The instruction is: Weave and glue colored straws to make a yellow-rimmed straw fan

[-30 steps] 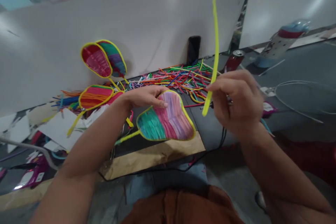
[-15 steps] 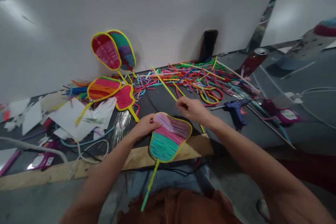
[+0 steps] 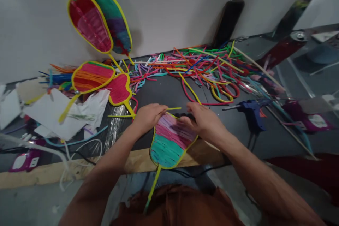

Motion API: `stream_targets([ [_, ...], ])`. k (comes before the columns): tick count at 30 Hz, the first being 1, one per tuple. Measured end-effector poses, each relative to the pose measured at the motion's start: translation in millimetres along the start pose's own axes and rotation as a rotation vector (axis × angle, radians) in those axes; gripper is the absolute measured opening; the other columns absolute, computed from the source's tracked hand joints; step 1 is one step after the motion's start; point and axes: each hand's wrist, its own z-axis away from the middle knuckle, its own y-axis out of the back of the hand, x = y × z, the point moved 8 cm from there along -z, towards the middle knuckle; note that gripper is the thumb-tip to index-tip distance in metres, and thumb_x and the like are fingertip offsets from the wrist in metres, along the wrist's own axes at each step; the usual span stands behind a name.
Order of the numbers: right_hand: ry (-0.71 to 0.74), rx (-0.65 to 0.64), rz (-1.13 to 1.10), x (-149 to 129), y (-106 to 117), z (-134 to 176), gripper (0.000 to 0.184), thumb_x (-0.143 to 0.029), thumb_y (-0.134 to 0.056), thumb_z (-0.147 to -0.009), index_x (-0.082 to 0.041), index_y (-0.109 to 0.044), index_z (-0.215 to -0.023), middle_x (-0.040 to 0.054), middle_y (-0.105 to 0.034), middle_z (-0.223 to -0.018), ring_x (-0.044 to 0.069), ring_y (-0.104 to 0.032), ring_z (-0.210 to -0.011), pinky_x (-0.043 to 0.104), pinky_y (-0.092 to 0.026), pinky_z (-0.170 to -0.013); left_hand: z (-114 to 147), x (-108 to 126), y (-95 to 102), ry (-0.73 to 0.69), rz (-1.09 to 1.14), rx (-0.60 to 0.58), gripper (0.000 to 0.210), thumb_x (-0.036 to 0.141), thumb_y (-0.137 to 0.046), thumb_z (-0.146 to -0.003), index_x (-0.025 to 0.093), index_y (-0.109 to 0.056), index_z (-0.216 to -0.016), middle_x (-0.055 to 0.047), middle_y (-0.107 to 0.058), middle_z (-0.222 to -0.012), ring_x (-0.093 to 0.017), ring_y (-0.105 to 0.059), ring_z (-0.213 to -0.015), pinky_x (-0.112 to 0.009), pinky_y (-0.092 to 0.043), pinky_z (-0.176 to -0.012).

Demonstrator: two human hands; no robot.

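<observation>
A paddle-shaped fan (image 3: 169, 150) wrapped in teal, pink and lilac bands, edged in yellow, lies tilted over the table's front edge. Its yellow-green handle (image 3: 153, 188) points down toward my body. At the fan's upper left edge my left hand (image 3: 148, 117) is closed on a yellow pipe cleaner (image 3: 174, 108), which sticks out on both sides of the fingers. My right hand (image 3: 203, 120) is at the upper right edge, thumb and fingers apart, the thumb over the lilac part. Whether it touches the fan is hard to see.
Loose pipe cleaners (image 3: 182, 65) are heaped along the wall. More fans (image 3: 92, 77) stand and lie at left, near white paper scraps (image 3: 59, 113). A blue glue gun (image 3: 253, 114), a phone (image 3: 229, 21) and a red can (image 3: 284, 51) are at right. A wooden strip (image 3: 135, 160) edges the table.
The yellow pipe cleaner, earlier held up in my right hand, now lies crosswise in my left hand at the fan's top. My right hand has opened and come down by the fan's edge. The view moved closer.
</observation>
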Motion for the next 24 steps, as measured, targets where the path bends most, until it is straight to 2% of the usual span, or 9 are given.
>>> stream_targets([
  [2, -0.098, -0.108, 0.009, 13, -7, 22, 0.036, -0.037, -0.059, -0.086, -0.014, -0.055, -0.113, 0.0110, -0.071, -0.087, 0.025, -0.067, -0.078, 0.031, -0.045, -0.063, 3, -6, 0.4, 0.026, 0.033, 0.039, 0.031, 0.032, -0.040, -0.097, 0.020, -0.066, -0.109, -0.006, -0.067, -0.101, -0.019, -0.062, -0.097, -0.028, -0.045, -0.083],
  [4, -0.136, -0.175, -0.042, 18, -13, 39, 0.030, -0.033, -0.054, -0.089, -0.015, -0.055, -0.113, 0.0090, -0.071, -0.084, 0.023, -0.067, -0.073, 0.030, -0.045, -0.060, 5, -8, 2.8, 0.053, 0.074, 0.068, 0.031, 0.031, -0.041, -0.096, 0.019, -0.067, -0.107, -0.007, -0.065, -0.104, -0.019, -0.061, -0.097, -0.027, -0.045, -0.081],
  [7, -0.166, -0.169, -0.190, 22, -17, 46, 0.024, -0.027, -0.047, -0.090, -0.018, -0.057, -0.111, 0.0064, -0.072, -0.085, 0.019, -0.066, -0.070, 0.028, -0.046, -0.060, 7, -11, 9.7, 0.119, 0.107, 0.123, 0.033, 0.030, -0.041, -0.095, 0.017, -0.068, -0.108, -0.007, -0.064, -0.101, -0.019, -0.059, -0.096, -0.027, -0.045, -0.080],
  [10, -0.145, -0.113, -0.388, 33, -16, 29, 0.020, -0.025, -0.050, -0.087, -0.020, -0.062, -0.102, 0.0059, -0.072, -0.089, 0.019, -0.066, -0.076, 0.029, -0.049, -0.066, 11, -15, 19.0, 0.208, 0.143, 0.196, 0.034, 0.032, -0.043, -0.092, 0.018, -0.069, -0.109, -0.006, -0.063, -0.091, -0.020, -0.058, -0.090, -0.027, -0.043, -0.076],
  [12, -0.117, -0.002, -0.531, 48, -5, 8, 0.020, -0.021, -0.055, -0.083, -0.018, -0.063, -0.100, 0.0060, -0.072, -0.091, 0.018, -0.066, -0.079, 0.030, -0.050, -0.070, 16, -16, 24.7, 0.246, 0.201, 0.234, 0.036, 0.035, -0.045, -0.091, 0.018, -0.069, -0.111, -0.004, -0.061, -0.084, -0.019, -0.057, -0.082, -0.026, -0.042, -0.071],
  [14, -0.106, 0.047, -0.657, 66, 3, -15, 0.017, -0.021, -0.058, -0.080, -0.017, -0.064, -0.096, 0.0030, -0.071, -0.083, 0.014, -0.065, -0.071, 0.026, -0.050, -0.064, 22, -16, 31.0, 0.274, 0.301, 0.285, 0.039, 0.040, -0.046, -0.090, 0.017, -0.070, -0.110, -0.002, -0.060, -0.078, -0.017, -0.054, -0.074, -0.025, -0.039, -0.067],
  [17, -0.040, 0.008, -0.775, 80, 17, -46, 0.014, -0.017, -0.063, -0.076, -0.018, -0.066, -0.090, -0.0035, -0.069, -0.076, 0.010, -0.063, -0.064, 0.022, -0.049, -0.060, 32, -16, 40.0, 0.324, 0.461, 0.363, 0.042, 0.044, -0.046, -0.089, 0.013, -0.072, -0.101, 0.000, -0.059, -0.071, -0.015, -0.051, -0.067, -0.024, -0.037, -0.063],
  [21, 0.023, -0.034, -0.766, 75, 37, -64, 0.012, -0.019, -0.061, -0.078, -0.018, -0.068, -0.088, -0.0062, -0.069, -0.078, 0.007, -0.063, -0.067, 0.021, -0.048, -0.065, 37, -11, 50.9, 0.317, 0.523, 0.390, 0.038, 0.041, -0.052, -0.086, 0.011, -0.073, -0.094, -0.001, -0.063, -0.075, -0.015, -0.053, -0.070, -0.023, -0.040, -0.066],
  [24, 0.047, -0.064, -0.738, 57, 39, -61, 0.015, -0.023, -0.060, -0.079, -0.016, -0.070, -0.086, -0.0043, -0.068, -0.074, 0.006, -0.060, -0.063, 0.021, -0.046, -0.062, 38, -13, 57.0, 0.307, 0.556, 0.406, 0.038, 0.041, -0.055, -0.083, 0.012, -0.073, -0.099, -0.003, -0.067, -0.084, -0.016, -0.057, -0.078, -0.024, -0.043, -0.071],
])
